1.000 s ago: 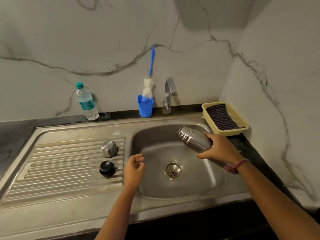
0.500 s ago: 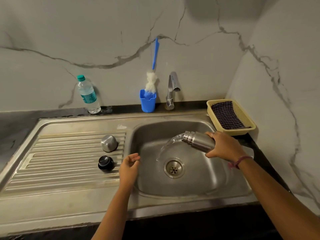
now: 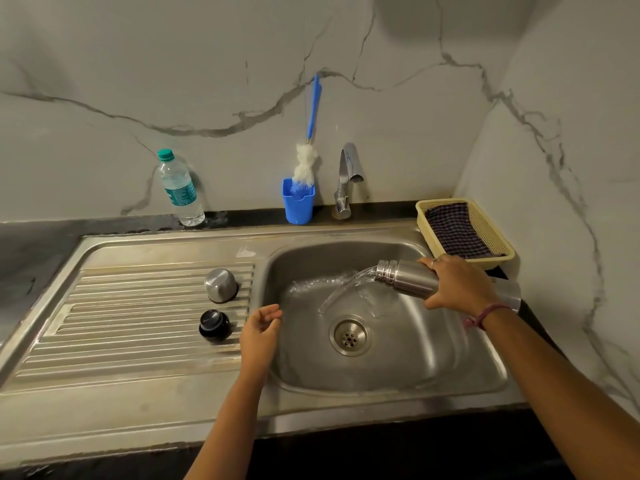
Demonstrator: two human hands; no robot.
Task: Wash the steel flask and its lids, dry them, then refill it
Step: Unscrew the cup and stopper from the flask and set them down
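Note:
My right hand [image 3: 457,285] grips the steel flask [image 3: 405,277], which lies tipped on its side over the sink basin [image 3: 433,358] with its open mouth pointing left. Water pours from the mouth in a stream toward the drain [image 3: 349,337]. On the ribbed drainboard [image 3: 121,323] stand the steel cap [image 3: 220,285] and, just in front of it, the black inner lid [image 3: 213,325]. My left hand [image 3: 260,332] hovers at the basin's left rim with loosely curled fingers and holds nothing.
A blue cup [image 3: 298,206] with a bottle brush [image 3: 306,164] stands behind the sink beside the tap [image 3: 348,178]. A plastic water bottle [image 3: 180,190] is at the back left. A yellow basket [image 3: 498,233] with a checked cloth [image 3: 457,230] sits at the right.
My right hand tipped the flask further down, and water now pours out of it into the basin. My left hand has sunk slightly toward the basin's rim.

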